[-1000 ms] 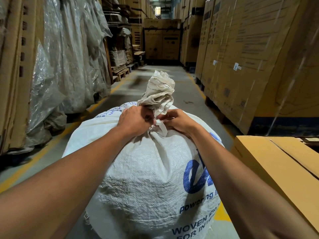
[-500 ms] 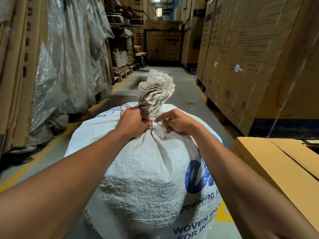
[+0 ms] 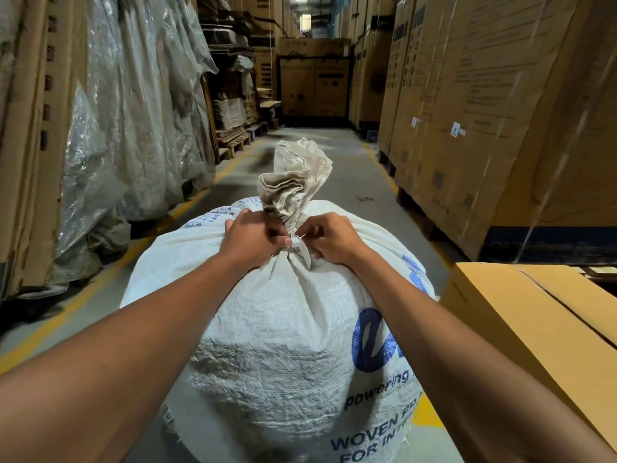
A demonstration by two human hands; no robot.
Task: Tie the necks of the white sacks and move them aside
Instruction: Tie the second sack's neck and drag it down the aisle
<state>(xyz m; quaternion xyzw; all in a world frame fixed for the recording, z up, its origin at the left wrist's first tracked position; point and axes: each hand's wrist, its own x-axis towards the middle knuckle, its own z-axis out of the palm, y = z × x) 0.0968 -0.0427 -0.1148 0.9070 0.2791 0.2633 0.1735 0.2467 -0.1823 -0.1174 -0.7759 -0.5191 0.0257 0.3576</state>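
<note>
A full white woven sack point(image 3: 283, 345) with blue print stands upright in front of me on the aisle floor. Its gathered neck point(image 3: 293, 182) rises in a crumpled bunch above my hands. A white tie strip point(image 3: 298, 247) is wound round the base of the neck. My left hand point(image 3: 250, 240) grips the neck and the strip from the left. My right hand point(image 3: 329, 240) pinches the strip's end from the right. Both sets of fingertips meet at the knot, which partly hides it.
A closed cardboard box point(image 3: 541, 329) stands close on my right. Tall cartons on pallets point(image 3: 474, 105) line the right side. Plastic-wrapped cardboard stacks point(image 3: 110, 128) line the left, behind a yellow floor line point(image 3: 100, 289). The grey aisle floor point(image 3: 354, 175) runs ahead to more cartons.
The sack's neck has straightened up and stands taller. My hands have stayed at its base, with the fingers shifting on the tie strip.
</note>
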